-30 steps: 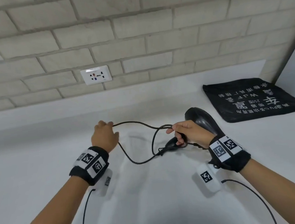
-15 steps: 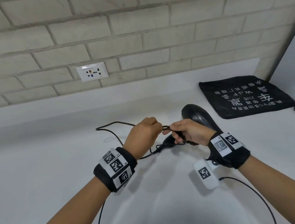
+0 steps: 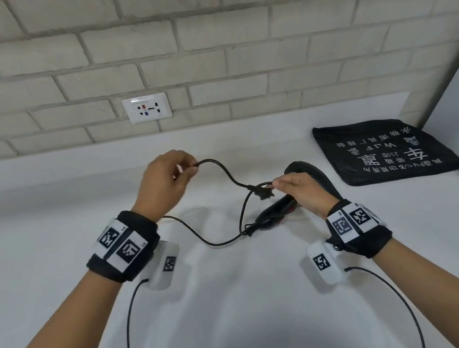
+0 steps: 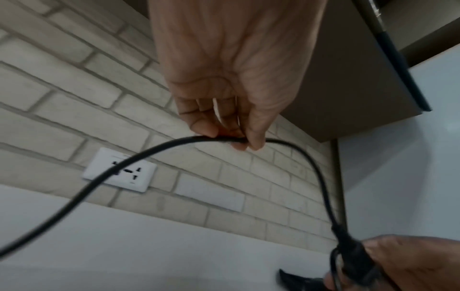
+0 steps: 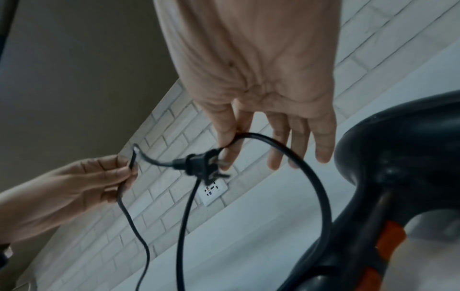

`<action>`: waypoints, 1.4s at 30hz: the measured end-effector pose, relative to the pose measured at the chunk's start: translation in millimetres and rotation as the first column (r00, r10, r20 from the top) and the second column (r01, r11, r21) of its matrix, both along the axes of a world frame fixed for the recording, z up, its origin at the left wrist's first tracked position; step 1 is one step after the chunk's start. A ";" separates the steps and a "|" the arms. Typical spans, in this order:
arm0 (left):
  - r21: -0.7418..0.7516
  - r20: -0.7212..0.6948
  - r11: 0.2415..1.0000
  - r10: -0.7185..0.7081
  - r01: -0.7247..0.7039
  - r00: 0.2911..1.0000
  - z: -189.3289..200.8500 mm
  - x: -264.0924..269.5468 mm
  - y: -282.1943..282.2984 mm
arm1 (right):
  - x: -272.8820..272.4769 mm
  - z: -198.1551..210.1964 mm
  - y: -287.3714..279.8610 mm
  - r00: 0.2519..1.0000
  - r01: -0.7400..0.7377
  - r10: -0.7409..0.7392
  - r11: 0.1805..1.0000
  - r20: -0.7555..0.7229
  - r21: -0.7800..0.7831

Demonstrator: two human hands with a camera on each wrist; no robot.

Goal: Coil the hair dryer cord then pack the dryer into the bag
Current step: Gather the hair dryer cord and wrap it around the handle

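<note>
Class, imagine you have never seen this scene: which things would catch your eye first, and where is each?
The black cord strung between the raised left hand and the right hand, mid-counter. The black hair dryer lies behind the right hand, and a black printed bag lies flat at the far right.

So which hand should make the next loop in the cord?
Probably the left hand. It pinches a free stretch of the cord out to the side, so it can carry that over. The right hand is busy pinching the gathered loop and plug above the hair dryer.
</note>
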State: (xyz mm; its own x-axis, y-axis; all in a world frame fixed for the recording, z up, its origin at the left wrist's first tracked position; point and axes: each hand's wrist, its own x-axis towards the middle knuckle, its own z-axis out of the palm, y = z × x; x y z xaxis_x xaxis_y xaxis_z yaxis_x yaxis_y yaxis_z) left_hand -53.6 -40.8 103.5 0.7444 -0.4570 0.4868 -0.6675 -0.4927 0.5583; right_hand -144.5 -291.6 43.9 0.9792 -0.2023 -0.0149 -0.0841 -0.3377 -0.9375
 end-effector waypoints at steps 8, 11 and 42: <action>-0.203 -0.305 0.894 0.329 -0.399 0.894 -40.5 25.6 29.3 | -2.2 1.8 4.2 0.998 0.027 -0.020 0.993 -0.062 0.118; -0.114 -0.286 0.879 0.417 -0.463 0.863 -54.1 30.7 25.5 | -5.1 6.9 6.0 0.998 -0.066 0.067 0.995 -0.019 0.070; 0.591 -0.386 0.736 -0.101 0.330 0.917 -105.5 -74.1 -26.2 | 4.5 -16.5 -19.2 0.978 -0.197 0.082 0.651 -0.190 -0.733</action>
State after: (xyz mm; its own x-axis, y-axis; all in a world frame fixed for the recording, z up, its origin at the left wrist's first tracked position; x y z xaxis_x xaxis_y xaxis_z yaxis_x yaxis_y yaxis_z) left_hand -127.7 -67.1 -2.0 0.6407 -0.7377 -0.2127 -0.6498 -0.6686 0.3617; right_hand -140.0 -310.9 27.4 0.9969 -0.0626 -0.0470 -0.0751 -0.9343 -0.3485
